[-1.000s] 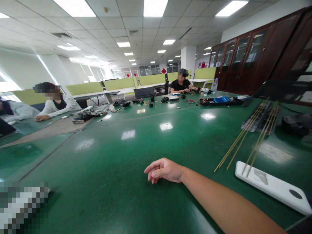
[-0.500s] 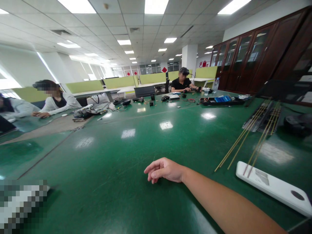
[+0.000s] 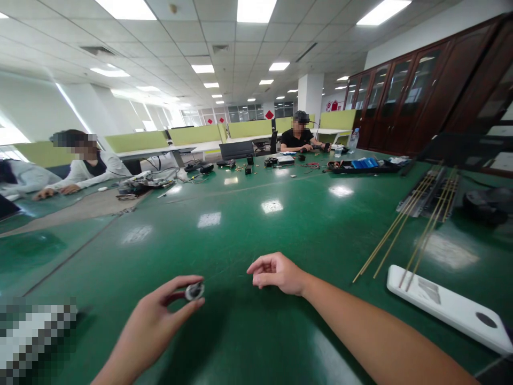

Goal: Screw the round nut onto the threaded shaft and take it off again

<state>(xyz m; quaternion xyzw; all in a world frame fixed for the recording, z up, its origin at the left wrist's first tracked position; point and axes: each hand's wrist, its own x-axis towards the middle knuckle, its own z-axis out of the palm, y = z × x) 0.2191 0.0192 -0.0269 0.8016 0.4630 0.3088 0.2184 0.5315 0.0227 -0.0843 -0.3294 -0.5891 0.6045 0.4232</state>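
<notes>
In comes the left hand, new to view, thumb and fingers pinching a small round grey-rimmed object with a dark centre over the glossy green counter, near side. Its round face points wearer-ward; long axis unclear. The right hand, half-curled, seemingly empty, has edged right.

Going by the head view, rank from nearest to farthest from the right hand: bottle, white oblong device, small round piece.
From the right hand:
1. Small round piece: to its left, in the fingers of the left hand.
2. White oblong device: to its right, on the table.
3. Bottle: far off, ahead and rightward.
</notes>
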